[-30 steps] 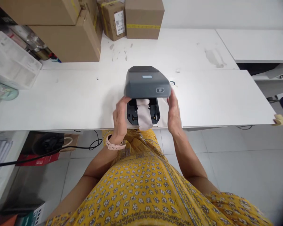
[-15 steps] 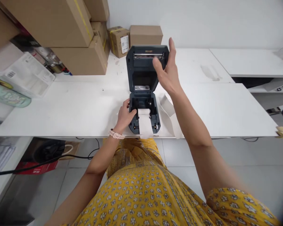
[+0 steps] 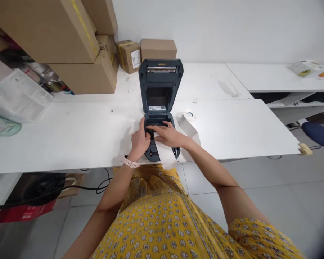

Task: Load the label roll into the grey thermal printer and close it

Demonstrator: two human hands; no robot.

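Standing near the front edge of the white table (image 3: pixel 237 129) in the head view, the printer (image 3: pixel 158 114) is dark blue-grey with clipped corners, its lid (image 3: pixel 162 81) raised at the back. Inside the lid are a shiny metal bar, a dark recess and, by the hinge, a white sticker. The person's left hand (image 3: pixel 140 140) is at the base's left side, forefinger stretched along the rim and thumb inside; whether its fingers pinch anything, I cannot tell. The right hand (image 3: pixel 169 136) reaches across the base, fingers spread over the open compartment; its grip is partly hidden, so I cannot tell whether it is closed on something.

The base holds a white paper strip (image 3: pixel 166 154), running under the right hand and out past the front edge. Just right of the printer lies a loose paper roll (image 3: pixel 189 124) with a trailing end. Taped cardboard boxes (image 3: pixel 82 77) are stacked at back left; two smaller ones stand behind the printer, the left one (image 3: pixel 129 55) bearing a white label.

The tabletop has greyish marks. Beyond it are a plain white wall (image 3: pixel 213 28), a dark blue seat (image 3: pixel 320 133) at right and pale floor tiles (image 3: pixel 199 180).
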